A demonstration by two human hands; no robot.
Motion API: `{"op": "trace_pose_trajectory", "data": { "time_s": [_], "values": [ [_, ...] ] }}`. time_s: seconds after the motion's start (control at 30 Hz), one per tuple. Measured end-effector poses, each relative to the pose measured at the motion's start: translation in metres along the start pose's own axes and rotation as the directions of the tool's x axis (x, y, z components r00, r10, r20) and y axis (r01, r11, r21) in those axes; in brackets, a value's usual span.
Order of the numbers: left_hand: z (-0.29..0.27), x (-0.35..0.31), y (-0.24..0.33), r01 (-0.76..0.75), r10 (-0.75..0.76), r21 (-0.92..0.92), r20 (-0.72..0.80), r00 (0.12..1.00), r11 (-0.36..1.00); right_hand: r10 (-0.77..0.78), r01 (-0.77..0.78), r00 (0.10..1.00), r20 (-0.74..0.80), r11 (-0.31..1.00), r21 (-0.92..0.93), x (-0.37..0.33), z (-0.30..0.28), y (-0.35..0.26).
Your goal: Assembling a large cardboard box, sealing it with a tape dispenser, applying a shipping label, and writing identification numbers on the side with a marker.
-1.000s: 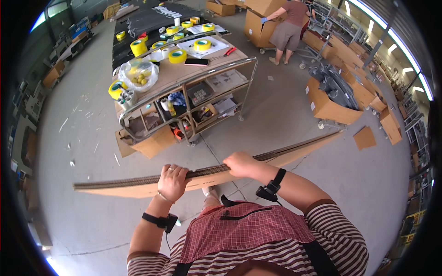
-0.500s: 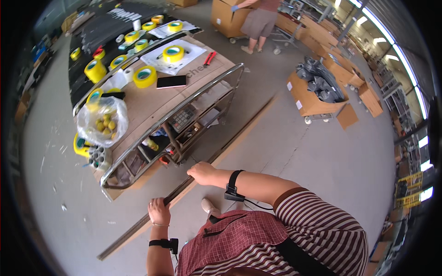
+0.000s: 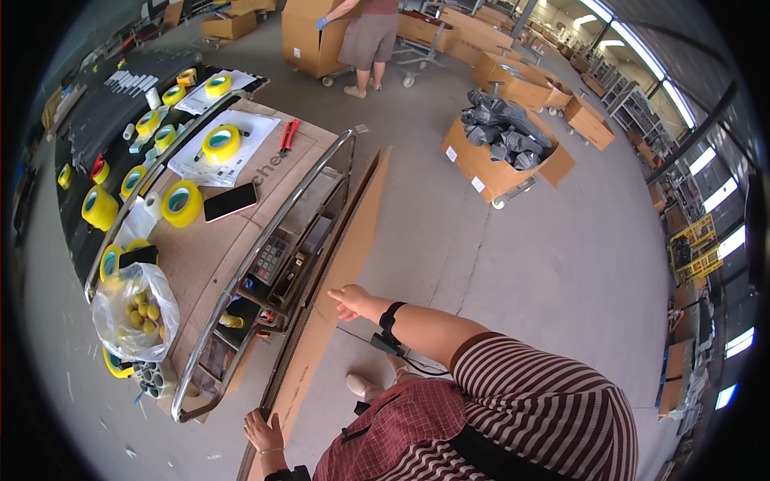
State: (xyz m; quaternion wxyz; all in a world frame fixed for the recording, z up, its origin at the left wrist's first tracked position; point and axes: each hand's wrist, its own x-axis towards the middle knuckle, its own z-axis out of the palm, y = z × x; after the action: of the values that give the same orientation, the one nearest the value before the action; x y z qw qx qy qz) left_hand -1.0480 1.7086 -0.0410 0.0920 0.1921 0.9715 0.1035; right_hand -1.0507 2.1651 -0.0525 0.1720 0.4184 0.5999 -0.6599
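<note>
The single view looks out from the wearer's head — a wide fisheye, the left of a side-by-side pair — aimed downward and forward. It stands above the floor (image 3: pixel 433 240) to the right of the wheeled cart (image 3: pixel 210 260), close enough that the left hand (image 3: pixel 263 433) and right hand (image 3: pixel 351 301), both right of the cart, show large — and reaches far beyond the cart's far end.

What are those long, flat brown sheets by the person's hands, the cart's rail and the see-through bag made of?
Flat brown sheets: matte corrugated cardboard, judging by the ridged-looking edges.
Rail: shiny metal, perhaps chromed or stainless steel, from its bright highlights.
Bag: thin, glossy plastic film, crinkled and see-through; which plastic, I can't tell.
</note>
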Motion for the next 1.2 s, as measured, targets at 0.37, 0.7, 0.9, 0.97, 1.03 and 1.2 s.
{"op": "trace_pose_trajectory", "data": {
  "time_s": [0.37, 0.7, 0.9, 0.97, 1.03, 1.2],
  "values": [
    [0.010, 0.033, -0.013, 0.262, -0.188, -0.398, 0.214, 0.959, 0.879, 0.031, -0.037, 0.998, 0.050, 0.992, 0.119, 0.015, -0.005, -0.010],
    [0.007, 0.056, -0.027, 0.113, -0.064, -0.335, 0.153, 0.986, 0.935, 0.040, -0.056, 0.996, 0.080, 0.977, 0.205, -0.007, -0.026, 0.028],
    [0.002, 0.066, -0.014, 0.030, -0.021, -0.145, 0.066, 0.998, 0.989, 0.079, -0.106, 0.992, 0.098, 0.946, 0.306, -0.021, -0.041, 0.045],
    [0.006, 0.070, -0.020, 0.087, -0.080, -0.102, 0.066, 0.995, 0.991, 0.090, -0.112, 0.992, 0.089, 0.950, 0.291, -0.025, -0.041, 0.049],
    [0.003, 0.079, -0.014, 0.131, -0.128, -0.058, 0.058, 0.990, 0.990, 0.087, -0.109, 0.992, 0.090, 0.950, 0.292, -0.025, -0.047, 0.057],
    [-0.017, 0.100, -0.011, 0.194, -0.199, 0.058, 0.104, 0.974, 0.979, 0.088, -0.112, 0.991, 0.104, 0.959, 0.260, -0.036, -0.053, 0.050]
  ]
}}
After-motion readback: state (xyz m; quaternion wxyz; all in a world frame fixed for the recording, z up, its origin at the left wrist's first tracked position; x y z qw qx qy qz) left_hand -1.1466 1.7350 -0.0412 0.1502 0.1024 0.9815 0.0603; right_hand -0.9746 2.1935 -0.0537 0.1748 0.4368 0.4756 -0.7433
